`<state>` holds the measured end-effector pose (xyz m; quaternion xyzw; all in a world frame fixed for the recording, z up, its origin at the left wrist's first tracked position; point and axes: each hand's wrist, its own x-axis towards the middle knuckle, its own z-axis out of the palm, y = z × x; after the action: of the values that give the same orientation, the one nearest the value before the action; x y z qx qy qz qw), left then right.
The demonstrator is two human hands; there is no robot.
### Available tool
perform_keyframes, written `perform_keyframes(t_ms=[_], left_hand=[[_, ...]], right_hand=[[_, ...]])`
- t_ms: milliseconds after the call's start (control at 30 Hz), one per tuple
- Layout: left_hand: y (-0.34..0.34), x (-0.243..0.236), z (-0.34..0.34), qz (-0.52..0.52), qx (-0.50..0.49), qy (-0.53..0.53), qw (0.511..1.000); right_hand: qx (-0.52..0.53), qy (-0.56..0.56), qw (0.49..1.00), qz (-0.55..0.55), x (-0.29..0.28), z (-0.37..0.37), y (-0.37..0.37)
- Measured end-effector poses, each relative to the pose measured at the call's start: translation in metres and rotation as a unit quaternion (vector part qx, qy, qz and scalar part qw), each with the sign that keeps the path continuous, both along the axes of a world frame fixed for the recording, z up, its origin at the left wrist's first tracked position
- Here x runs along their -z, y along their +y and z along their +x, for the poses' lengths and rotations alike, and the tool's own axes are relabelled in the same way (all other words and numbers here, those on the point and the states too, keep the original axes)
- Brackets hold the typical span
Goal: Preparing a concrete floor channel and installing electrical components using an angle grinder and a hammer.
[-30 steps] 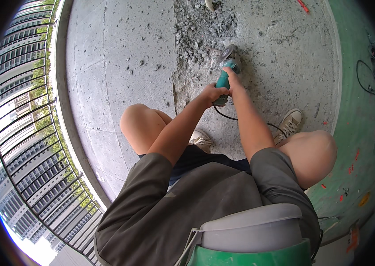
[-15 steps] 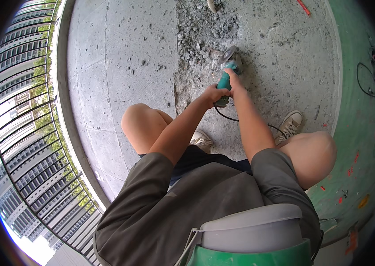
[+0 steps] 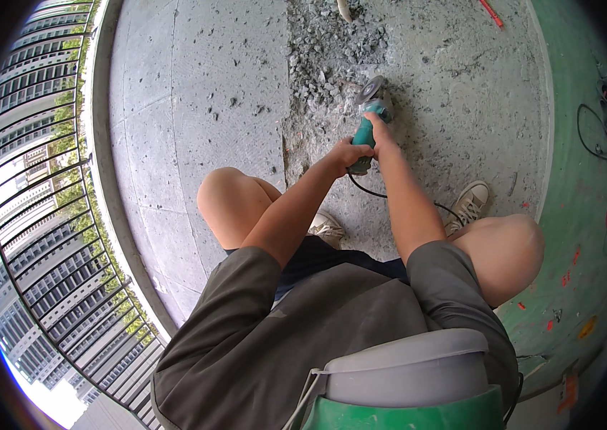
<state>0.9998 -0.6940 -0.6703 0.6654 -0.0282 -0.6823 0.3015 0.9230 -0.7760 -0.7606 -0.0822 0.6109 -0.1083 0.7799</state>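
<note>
A thin black power cord (image 3: pixel 368 189) passes the beige canvas right shoe (image 3: pixel 470 202), a likely snag. Farther on, over the grey concrete floor (image 3: pixel 429 129), the left hand (image 3: pixel 348 153) is wrapped around the rear of the teal angle grinder (image 3: pixel 363 135), the right hand (image 3: pixel 380 132) clasping farther forward. Probably heavy and rigid, it is best held clear of the round grey disc (image 3: pixel 371 89). Loose grey rubble (image 3: pixel 325 51) lies beyond, far left.

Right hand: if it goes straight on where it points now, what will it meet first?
Probably the grinder's head, just ahead of the right hand, then the disc; depth is unclear.
</note>
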Motion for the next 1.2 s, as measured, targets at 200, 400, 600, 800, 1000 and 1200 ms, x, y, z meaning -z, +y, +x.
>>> perform_keyframes(t_ms=[200,400,600,800,1000,1200], left_hand=[[0.001,0.001,0.000,0.000,-0.007,0.004,1.000],[0.001,0.000,0.000,0.000,0.000,0.005,1.000],[0.002,-0.001,-0.001,-0.002,-0.023,0.011,1.000],[0.002,0.002,0.000,0.003,-0.009,0.008,1.000],[0.002,0.003,0.001,0.007,0.001,0.011,1.000],[0.002,0.003,0.001,0.004,0.000,0.018,1.000]], right_hand=[[0.001,-0.004,1.000,-0.002,0.006,0.000,0.001],[0.004,0.005,1.000,-0.003,0.002,0.000,0.001],[0.025,-0.007,1.000,-0.001,-0.001,0.000,0.001],[0.027,-0.014,1.000,0.006,-0.001,0.000,0.000],[0.021,-0.010,1.000,0.009,0.009,0.000,0.000],[0.002,0.030,1.000,0.004,0.020,0.002,0.001]])
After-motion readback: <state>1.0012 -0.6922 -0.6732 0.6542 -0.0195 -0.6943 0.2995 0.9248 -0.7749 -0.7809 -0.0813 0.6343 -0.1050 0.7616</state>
